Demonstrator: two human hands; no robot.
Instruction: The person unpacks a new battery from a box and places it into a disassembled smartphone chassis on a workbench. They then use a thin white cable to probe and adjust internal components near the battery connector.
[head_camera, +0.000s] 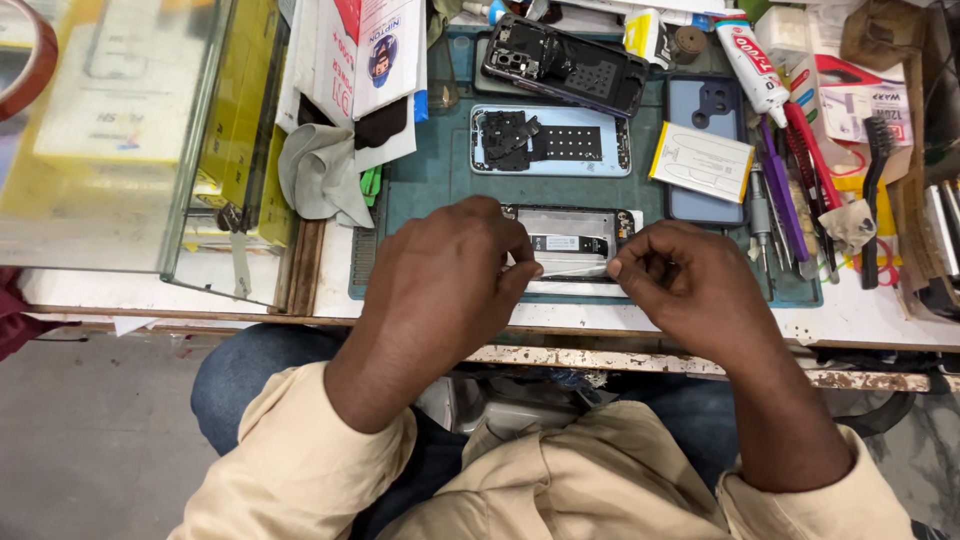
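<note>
Head view: person seated at a cluttered repair worktop (880, 318), both hands over an opened phone (572, 245) that lies flat on a teal mat (440, 175) near the front edge.

Left hand (445, 285) covers the phone's left end, fingers curled, thumb and forefinger pinched on the left end of a thin pale strip (575, 270). Right hand (680, 285) pinches the strip's right end the same way. The strip runs across the phone's lower edge between the two pinches, looks held taut. Cannot tell whether it is tape, a liner or a flex.

Handling judgement:
- Strip: very light, thin, floppy. Likely creases or tears if pulled unevenly. Grip at the two ends, as shown, and keep the pull level.
- Phone: back is off, metal shield and a dark label exposed. Stiff frame, but the internals look fragile. Hold it by the side rails, not by the exposed middle.
- Mat probably gives some grip, so the phone should not slide much.

Around it: two more opened phones (552, 140) further back on the mat, one pale, one dark (565, 62). A blue back cover (705, 150) at right with a white and yellow battery (702, 162) lying on it. An adhesive tube (750, 55) beyond that. Screwdrivers and tweezers (785, 195) lie along the mat's right edge, a black brush (875, 190) past them. Grey cloth (320, 170) at left, beside a glass case (120, 130).
</note>
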